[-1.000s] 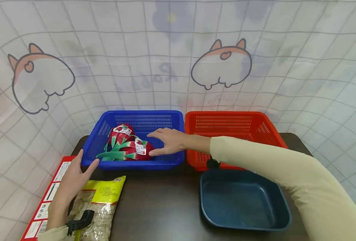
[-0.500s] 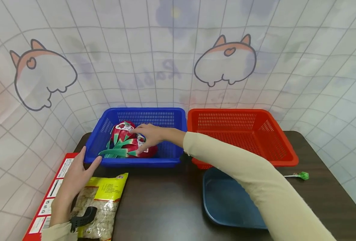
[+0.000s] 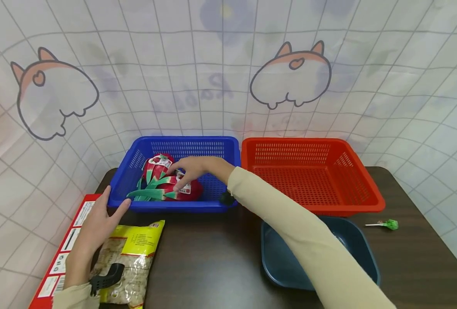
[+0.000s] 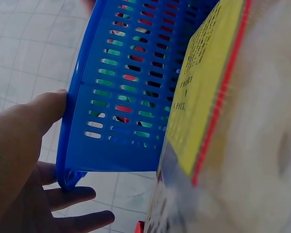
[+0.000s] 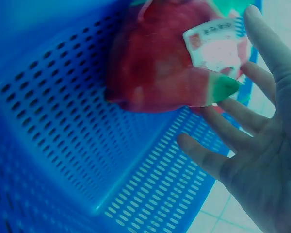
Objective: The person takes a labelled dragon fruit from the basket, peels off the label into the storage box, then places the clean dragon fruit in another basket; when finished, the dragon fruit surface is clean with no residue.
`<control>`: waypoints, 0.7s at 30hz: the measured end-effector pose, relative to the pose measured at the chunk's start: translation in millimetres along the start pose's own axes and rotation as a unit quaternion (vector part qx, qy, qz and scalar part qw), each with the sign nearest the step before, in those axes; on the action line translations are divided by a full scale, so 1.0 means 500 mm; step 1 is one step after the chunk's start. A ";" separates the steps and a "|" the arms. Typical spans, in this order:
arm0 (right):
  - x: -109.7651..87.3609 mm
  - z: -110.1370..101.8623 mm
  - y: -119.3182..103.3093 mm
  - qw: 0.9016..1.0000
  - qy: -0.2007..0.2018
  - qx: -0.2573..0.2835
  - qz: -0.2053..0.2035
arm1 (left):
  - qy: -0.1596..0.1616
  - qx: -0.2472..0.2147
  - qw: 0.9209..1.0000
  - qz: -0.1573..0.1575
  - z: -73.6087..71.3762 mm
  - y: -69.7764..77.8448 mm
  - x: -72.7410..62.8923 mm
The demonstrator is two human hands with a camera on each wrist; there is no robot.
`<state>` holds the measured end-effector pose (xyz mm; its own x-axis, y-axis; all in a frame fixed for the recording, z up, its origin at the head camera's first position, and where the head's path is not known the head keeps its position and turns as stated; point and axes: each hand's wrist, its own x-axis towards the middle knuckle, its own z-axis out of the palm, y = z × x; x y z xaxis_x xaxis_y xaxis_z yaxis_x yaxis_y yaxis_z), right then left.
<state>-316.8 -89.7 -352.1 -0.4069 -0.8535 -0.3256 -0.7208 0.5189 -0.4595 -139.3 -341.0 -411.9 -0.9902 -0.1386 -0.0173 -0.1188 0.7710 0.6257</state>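
Two red dragon fruits with green leaf tips and white labels lie in the left part of the blue basket (image 3: pixel 228 171). My right hand (image 3: pixel 197 166) reaches over the front dragon fruit (image 3: pixel 194 194), its fingers spread in the right wrist view; whether a fingertip touches the skin I cannot tell. Behind it sits the rear dragon fruit (image 3: pixel 155 167). At the basket's front left corner my left hand (image 3: pixel 97 225) rests against the rim, thumb on one side of the corner and fairly straight fingers on the other. Through the slotted wall (image 4: pixel 116 160) in the left wrist view, red and green show.
A red plastic basket (image 3: pixel 301 184) stands right of the blue one. In front of it is a dark blue tray (image 3: pixel 282 257), partly under my right sleeve. A lollipop (image 3: pixel 389 224) lies at right. A yellow-topped clear bag (image 3: pixel 139 246) and a red box (image 3: pixel 44 296) lie at left.
My right hand has moved left, from the fruit's right side to above the front dragon fruit. The left hand has stayed at the basket corner. The lollipop has come into view.
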 end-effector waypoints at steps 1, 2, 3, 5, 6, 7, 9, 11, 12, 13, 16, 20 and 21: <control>0.001 -0.001 0.000 1.000 0.000 0.004 0.000 | 0.001 0.001 1.000 0.000 0.000 -0.001 0.000; 0.003 -0.002 0.000 1.000 0.000 0.007 -0.001 | 0.001 0.000 1.000 0.000 -0.001 -0.003 -0.001; 0.004 -0.004 0.000 1.000 0.001 0.015 -0.002 | 0.002 0.001 1.000 0.000 -0.001 -0.003 -0.002; 0.007 -0.007 -0.001 0.999 0.003 0.040 -0.004 | 0.003 0.001 1.000 -0.002 -0.001 -0.004 -0.004; 0.008 -0.009 -0.001 0.999 0.006 0.053 -0.004 | 0.003 0.001 1.000 -0.002 -0.001 -0.005 -0.005; 0.009 -0.011 -0.001 0.998 0.009 0.065 -0.003 | 0.002 0.002 1.000 -0.003 -0.001 -0.005 -0.006; 0.012 -0.015 -0.002 0.996 0.017 0.087 0.000 | 0.001 0.002 1.000 -0.005 -0.002 -0.004 -0.008; 0.016 -0.017 -0.003 0.995 0.027 0.098 0.009 | 0.002 -0.001 1.000 -0.003 -0.003 -0.002 -0.007; 0.018 -0.018 -0.003 0.995 0.031 0.097 0.013 | 0.003 -0.002 1.000 -0.002 -0.004 -0.001 -0.006; 0.020 -0.018 -0.003 0.995 0.034 0.097 0.016 | 0.005 -0.003 1.000 0.000 -0.004 0.000 -0.005; 0.025 -0.017 -0.002 0.995 0.043 0.089 0.028 | 0.010 -0.003 1.000 0.005 -0.005 0.003 -0.002; 0.028 -0.009 0.002 0.994 0.046 0.081 0.052 | 0.009 0.000 1.000 0.003 -0.002 0.002 0.001; 0.029 -0.007 0.003 0.994 0.047 0.081 0.055 | 0.008 0.000 1.000 0.003 -0.002 0.002 0.001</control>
<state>-325.7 -101.3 -354.7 -0.5339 -0.7879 -0.3069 -0.5718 0.6038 -0.5555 -139.7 -340.9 -410.4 -0.9896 -0.1438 -0.0020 -0.1133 0.7711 0.6265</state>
